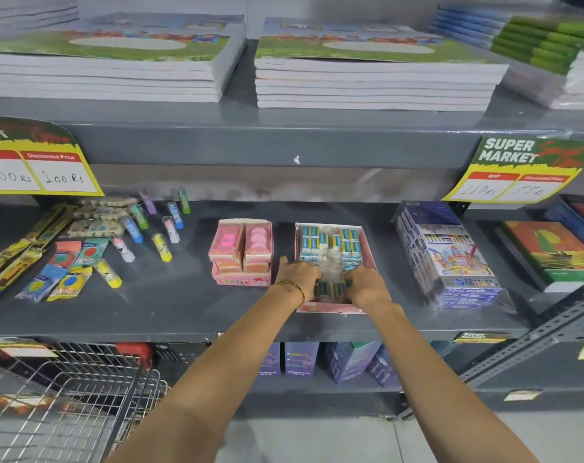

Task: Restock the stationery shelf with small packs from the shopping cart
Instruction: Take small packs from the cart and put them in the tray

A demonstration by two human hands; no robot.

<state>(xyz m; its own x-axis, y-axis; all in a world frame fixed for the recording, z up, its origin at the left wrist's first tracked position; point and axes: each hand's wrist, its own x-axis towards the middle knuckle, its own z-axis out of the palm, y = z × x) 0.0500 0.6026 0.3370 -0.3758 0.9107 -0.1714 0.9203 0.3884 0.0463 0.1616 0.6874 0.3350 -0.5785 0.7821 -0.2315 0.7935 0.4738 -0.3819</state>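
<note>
A pink open box stands on the grey middle shelf, filled at the back with small blue-and-white eraser packs. Both hands reach into its front half. My left hand, with a gold bangle at the wrist, and my right hand are shut on a clear plastic-wrapped bundle of small packs held between them, low inside the box. The wire shopping cart sits at the lower left, below the shelf.
Left of the box stands a pink carton marked ERASER. Loose glue sticks and sharpener packs lie further left. Wrapped crayon boxes lie to the right. Book stacks fill the shelf above. Price signs hang from its edge.
</note>
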